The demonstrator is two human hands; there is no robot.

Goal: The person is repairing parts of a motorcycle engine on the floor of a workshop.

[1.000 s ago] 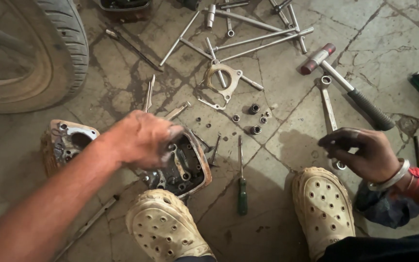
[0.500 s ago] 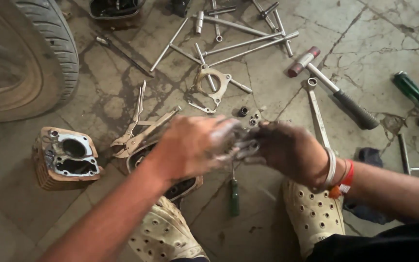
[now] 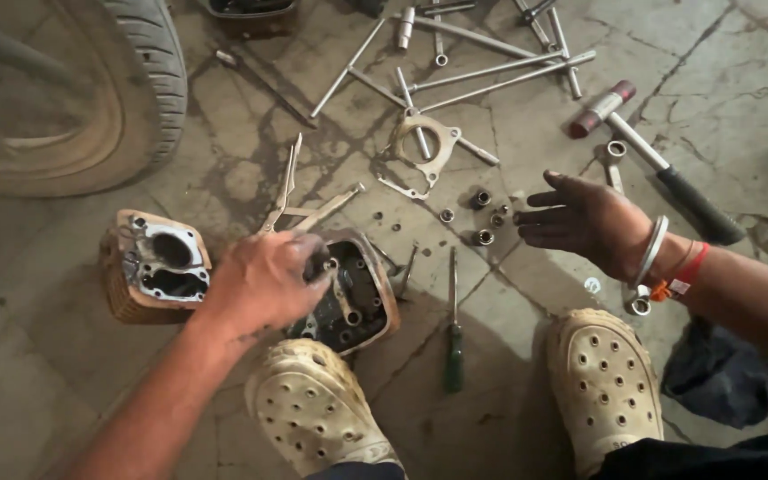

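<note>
Greasy hands apart again: left hand fisted on cylinder head, right hand open.

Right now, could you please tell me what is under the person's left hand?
The left hand rests on an open engine part with oily metal pieces inside. Its left edge is covered by the hand, and whether the fingers hold anything small is unclear.
</note>
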